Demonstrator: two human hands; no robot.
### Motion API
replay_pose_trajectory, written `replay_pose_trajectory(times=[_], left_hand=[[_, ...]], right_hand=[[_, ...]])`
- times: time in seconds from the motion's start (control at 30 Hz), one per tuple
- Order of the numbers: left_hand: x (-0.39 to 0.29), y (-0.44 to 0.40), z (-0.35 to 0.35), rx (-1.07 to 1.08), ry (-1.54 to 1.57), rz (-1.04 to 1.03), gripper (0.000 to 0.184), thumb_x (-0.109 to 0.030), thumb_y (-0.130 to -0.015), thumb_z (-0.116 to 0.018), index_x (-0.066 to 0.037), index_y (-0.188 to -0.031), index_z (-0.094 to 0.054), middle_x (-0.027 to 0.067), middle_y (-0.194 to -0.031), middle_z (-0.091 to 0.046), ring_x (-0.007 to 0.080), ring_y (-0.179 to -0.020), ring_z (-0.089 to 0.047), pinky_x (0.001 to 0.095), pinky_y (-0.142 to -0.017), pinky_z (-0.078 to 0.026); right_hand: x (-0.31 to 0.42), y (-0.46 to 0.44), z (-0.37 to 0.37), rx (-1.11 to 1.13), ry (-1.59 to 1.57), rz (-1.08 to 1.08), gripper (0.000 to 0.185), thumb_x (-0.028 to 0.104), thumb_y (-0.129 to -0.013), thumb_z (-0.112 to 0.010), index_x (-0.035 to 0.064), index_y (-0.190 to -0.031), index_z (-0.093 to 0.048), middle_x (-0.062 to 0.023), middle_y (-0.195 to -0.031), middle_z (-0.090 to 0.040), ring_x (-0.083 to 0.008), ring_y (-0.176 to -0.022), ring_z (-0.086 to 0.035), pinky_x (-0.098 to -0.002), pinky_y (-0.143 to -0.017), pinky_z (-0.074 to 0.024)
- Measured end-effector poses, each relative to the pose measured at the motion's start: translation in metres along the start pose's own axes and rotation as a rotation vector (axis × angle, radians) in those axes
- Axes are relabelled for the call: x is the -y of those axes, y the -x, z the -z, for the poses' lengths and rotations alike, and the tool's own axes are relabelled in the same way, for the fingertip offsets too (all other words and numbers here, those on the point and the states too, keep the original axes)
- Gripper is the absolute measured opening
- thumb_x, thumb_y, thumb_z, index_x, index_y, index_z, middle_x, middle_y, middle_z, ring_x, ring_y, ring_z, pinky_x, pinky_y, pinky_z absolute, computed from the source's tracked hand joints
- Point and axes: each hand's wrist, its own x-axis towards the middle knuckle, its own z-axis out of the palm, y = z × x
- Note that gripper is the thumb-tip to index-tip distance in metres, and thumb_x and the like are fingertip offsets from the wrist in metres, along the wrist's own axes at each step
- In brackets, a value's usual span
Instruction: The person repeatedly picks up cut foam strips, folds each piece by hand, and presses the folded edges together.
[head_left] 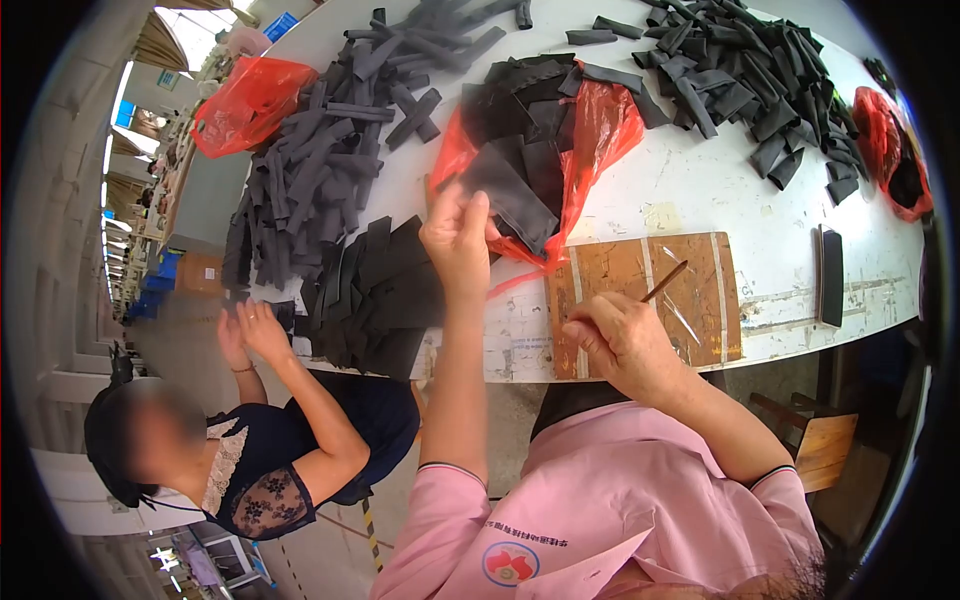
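My left hand (456, 232) pinches a flat black fabric piece (512, 198) by its near left end. The piece is over an opened red plastic bag (606, 130) holding several more black pieces. Below, on the right, my right hand (628, 340) is closed around a thin brown stick (666, 281), its visible end pointing up and right. This hand is over a worn brown board (600, 262) with pale strips of tape across it. Its grip hides the stick's other end.
Rolled black strips (310, 165) are heaped on the left, folded black pieces (745, 70) at upper right. Flat black sheets (385, 285) are stacked near a co-worker (310, 430) at left. A black bar (830, 275) and another red bag (885, 150) lie right, on the white table (790, 225).
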Motion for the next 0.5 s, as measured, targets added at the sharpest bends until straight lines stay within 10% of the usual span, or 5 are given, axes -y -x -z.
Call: replay_pose_trajectory(times=[0.13, 0.3, 0.5], left_hand=[[-0.01, 0.029, 0.007, 0.165, 0.281, 0.187, 0.017, 0.0, -0.081, -0.054, 0.003, -0.096, -0.06, 0.006, -0.074, -0.061, 0.0064, -0.051, -0.05, 0.016, -0.047, -0.038], [-0.021, 0.077, 0.011, 0.226, 0.463, 0.388, 0.022, -0.003, -0.079, -0.053, 0.005, -0.098, -0.058, 0.0094, -0.079, -0.062, 0.0085, -0.054, -0.053, 0.0177, -0.044, -0.04], [-0.041, 0.082, 0.014, 0.297, 0.536, 0.535, 0.033, -0.017, -0.084, -0.052, 0.009, -0.104, -0.054, 0.0108, -0.088, -0.061, 0.0125, -0.074, -0.056, 0.0242, -0.065, -0.043]], right_hand=[[0.003, -0.013, -0.009, -0.472, 0.171, 0.162, 0.031, 0.007, -0.077, -0.061, -0.0002, -0.104, -0.049, -0.0165, -0.087, -0.057, -0.0329, -0.078, -0.055, -0.0392, -0.067, -0.0471], [-0.014, -0.018, -0.022, -0.269, -0.566, -0.237, 0.033, 0.012, -0.078, -0.066, -0.0022, -0.105, -0.054, -0.0121, -0.082, -0.06, -0.0164, -0.078, -0.059, -0.0283, -0.068, -0.0482], [0.003, 0.005, 0.012, 0.008, -0.419, -0.266, 0.009, 0.004, -0.077, -0.063, -0.0026, -0.082, -0.062, -0.0112, -0.066, -0.059, -0.0178, -0.06, -0.057, -0.0284, -0.058, -0.0453]])
